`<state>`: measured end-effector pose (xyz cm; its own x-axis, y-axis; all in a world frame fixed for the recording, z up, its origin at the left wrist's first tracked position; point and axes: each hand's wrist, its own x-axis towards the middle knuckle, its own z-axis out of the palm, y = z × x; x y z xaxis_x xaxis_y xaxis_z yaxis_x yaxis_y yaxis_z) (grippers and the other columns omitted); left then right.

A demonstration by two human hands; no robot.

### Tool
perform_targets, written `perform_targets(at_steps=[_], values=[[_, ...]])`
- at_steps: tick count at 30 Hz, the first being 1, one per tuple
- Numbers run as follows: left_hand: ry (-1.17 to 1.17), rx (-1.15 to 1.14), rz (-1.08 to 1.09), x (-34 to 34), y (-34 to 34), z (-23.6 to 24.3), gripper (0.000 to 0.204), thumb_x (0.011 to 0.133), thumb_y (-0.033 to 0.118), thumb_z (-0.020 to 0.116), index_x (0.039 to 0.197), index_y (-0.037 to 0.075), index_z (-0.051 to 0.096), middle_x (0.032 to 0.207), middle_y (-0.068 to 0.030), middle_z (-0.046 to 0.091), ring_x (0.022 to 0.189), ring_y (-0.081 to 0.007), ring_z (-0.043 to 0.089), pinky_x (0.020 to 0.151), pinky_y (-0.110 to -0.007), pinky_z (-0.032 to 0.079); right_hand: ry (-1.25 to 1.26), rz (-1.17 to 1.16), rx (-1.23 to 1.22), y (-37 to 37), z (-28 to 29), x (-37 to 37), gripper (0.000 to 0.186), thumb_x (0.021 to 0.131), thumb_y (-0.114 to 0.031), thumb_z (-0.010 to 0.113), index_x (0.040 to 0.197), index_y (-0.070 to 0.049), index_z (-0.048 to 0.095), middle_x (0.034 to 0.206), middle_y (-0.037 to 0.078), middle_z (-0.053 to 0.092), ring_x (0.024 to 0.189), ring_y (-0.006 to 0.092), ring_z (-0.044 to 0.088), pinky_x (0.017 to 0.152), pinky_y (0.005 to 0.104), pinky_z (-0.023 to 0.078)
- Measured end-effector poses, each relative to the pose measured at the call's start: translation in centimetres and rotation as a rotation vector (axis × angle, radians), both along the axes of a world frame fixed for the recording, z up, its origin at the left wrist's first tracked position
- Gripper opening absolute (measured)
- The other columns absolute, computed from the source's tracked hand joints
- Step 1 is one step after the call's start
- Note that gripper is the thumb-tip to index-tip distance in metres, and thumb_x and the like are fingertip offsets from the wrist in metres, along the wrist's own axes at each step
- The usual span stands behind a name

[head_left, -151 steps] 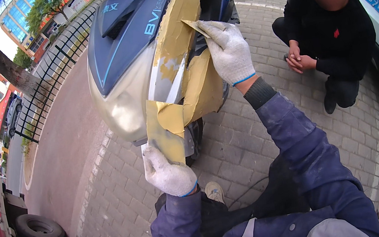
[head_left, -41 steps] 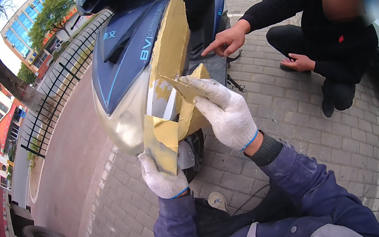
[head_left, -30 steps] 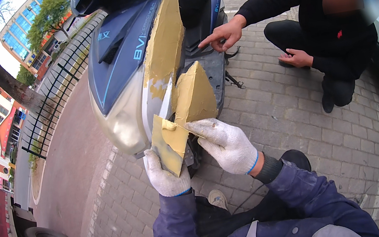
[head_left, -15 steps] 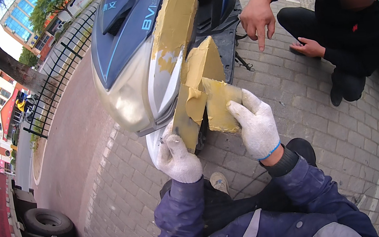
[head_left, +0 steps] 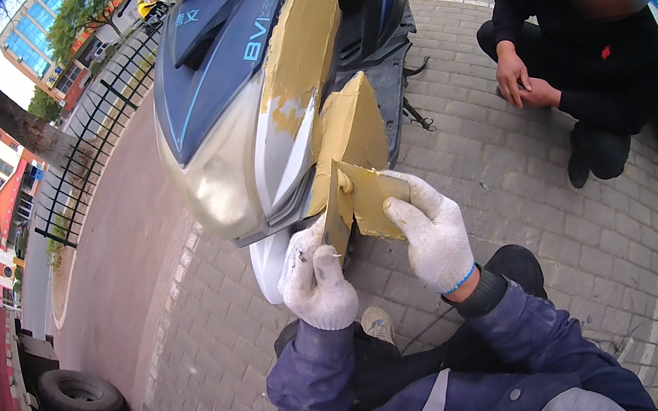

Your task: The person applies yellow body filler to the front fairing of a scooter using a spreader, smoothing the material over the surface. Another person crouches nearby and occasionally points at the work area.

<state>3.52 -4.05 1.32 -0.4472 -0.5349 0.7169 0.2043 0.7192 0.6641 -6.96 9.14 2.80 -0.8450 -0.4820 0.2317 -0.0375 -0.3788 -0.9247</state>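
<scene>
Hands: left (head_left: 317,283) curled, gripping smeared plate (head_left: 337,217) | right (head_left: 437,236) pinching yellow-smeared spreader (head_left: 374,207)

The person's gloved left hand (head_left: 318,286) points upward, its fingers (head_left: 295,256) and thumb clamped in a grip. The right hand (head_left: 435,232) is near it, tilted inward, thumb and fingers pinching. Both elbows are bent. The left forearm (head_left: 314,371) angles up to the right, the right forearm (head_left: 533,328) up to the left, bare skin showing at the right wrist (head_left: 462,285).
</scene>
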Motion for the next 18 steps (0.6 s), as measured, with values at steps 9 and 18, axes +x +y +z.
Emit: perform_targets(at_steps=[9, 18], values=[[0.155, 0.176, 0.032, -0.5, -0.5, -0.6, 0.052, 0.119, 0.035, 0.05, 0.136, -0.011, 0.068, 0.118, -0.0152, 0.077, 0.104, -0.02, 0.073, 0.091, -0.034, 0.058, 0.659, 0.038, 0.198, 0.6, 0.1, -1.5, 0.026, 0.102, 0.005, 0.061, 0.123, -0.001, 0.075, 0.113, 0.018, 0.077, 0.103, 0.0309, 0.077, 0.094, 0.0366, 0.061], [0.281, 0.462, 0.006, 0.6, -0.8, 0.0, 0.051, 0.121, 0.031, 0.046, 0.138, -0.012, 0.066, 0.127, -0.017, 0.074, 0.115, -0.0224, 0.07, 0.103, -0.036, 0.055, 0.517, -0.391, 0.056, -5.4, 9.4, -20.5, 0.034, 0.108, -0.011, 0.061, 0.139, -0.004, 0.073, 0.128, 0.015, 0.079, 0.117, 0.0209, 0.074, 0.103, 0.0328, 0.056]])
